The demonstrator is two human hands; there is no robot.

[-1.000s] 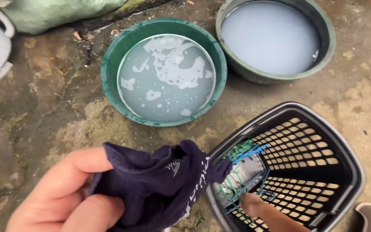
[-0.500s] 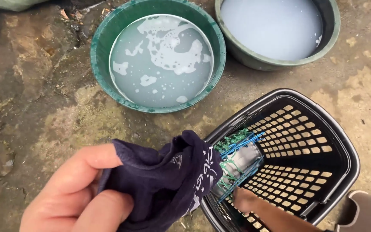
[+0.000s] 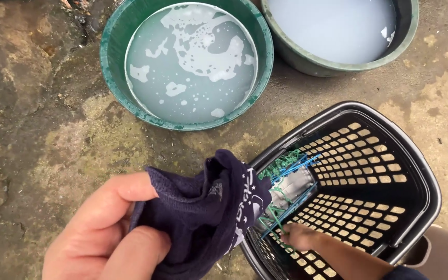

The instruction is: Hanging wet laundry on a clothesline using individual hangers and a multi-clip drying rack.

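Washing area seen from above, left to right. My left hand (image 3: 105, 233) grips a bunched navy cloth (image 3: 208, 212), thumb and fingers closed on its folds; over the last second it has risen slightly in view toward the green basin (image 3: 111, 62) of sudsy water. The grey basin (image 3: 307, 62) of cloudy water sits beyond. My right hand (image 3: 299, 237), now deeper in the black basket (image 3: 421, 171), pinches a green-and-blue patterned garment (image 3: 286, 179), suggesting sorting continues.
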